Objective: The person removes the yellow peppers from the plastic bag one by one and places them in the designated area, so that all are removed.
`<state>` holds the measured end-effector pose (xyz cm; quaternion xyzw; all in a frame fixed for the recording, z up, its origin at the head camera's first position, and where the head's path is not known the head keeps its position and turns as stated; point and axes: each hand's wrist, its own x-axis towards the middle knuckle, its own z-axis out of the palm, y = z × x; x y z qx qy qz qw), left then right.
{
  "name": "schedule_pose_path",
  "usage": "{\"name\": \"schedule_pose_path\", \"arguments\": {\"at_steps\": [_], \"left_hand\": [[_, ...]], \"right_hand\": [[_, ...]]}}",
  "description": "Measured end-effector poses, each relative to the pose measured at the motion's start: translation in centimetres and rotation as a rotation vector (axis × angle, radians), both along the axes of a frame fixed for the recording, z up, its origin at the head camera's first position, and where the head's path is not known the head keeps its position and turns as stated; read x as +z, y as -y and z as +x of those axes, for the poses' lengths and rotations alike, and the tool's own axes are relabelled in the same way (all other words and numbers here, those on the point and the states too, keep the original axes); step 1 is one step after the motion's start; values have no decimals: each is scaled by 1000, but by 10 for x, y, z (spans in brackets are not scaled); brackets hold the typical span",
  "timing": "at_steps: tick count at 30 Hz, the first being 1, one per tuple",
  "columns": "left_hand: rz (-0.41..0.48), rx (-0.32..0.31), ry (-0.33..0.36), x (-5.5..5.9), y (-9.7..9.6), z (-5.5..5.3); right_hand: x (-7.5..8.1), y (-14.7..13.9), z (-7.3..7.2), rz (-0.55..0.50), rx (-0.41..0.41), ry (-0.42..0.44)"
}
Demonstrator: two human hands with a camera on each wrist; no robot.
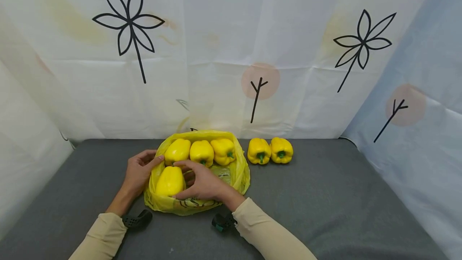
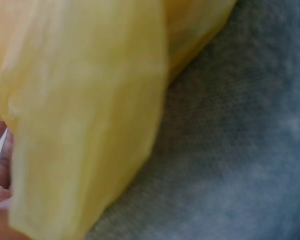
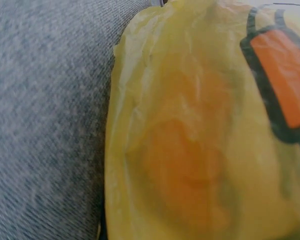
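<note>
A yellow plastic bag lies wide open on the table, with several yellow bell peppers inside. Three form a back row: one at the left, one in the middle, one at the right. In front of them, at the bag's left, lies another bell pepper. My right hand reaches in and holds this front pepper from its right side, fingers curved and thumb near the front. My left hand grips the bag's left rim, thumb over the edge. The bag hides most of that hand in the left wrist view.
Two more yellow bell peppers, one nearer the bag and one beyond it, stand side by side right of the bag. A grey cloth covers the table. Patterned white curtain hangs behind and along the sides.
</note>
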<state>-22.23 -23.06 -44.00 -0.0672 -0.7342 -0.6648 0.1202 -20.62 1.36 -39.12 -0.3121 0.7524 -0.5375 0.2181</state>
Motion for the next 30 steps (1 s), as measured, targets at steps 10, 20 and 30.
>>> {"name": "schedule_pose_path", "arguments": {"at_steps": [10, 20, 30], "left_hand": [[-12, 8, 9, 0, 0, -1], [-18, 12, 26, 6, -2, 2], [-30, 13, 32, 2, 0, 1]], "right_hand": [[7, -4, 1, -6, -31, -58], [24, -15, -2, -40, -108, -29], [36, -24, -6, -140, -122, 17]]}}
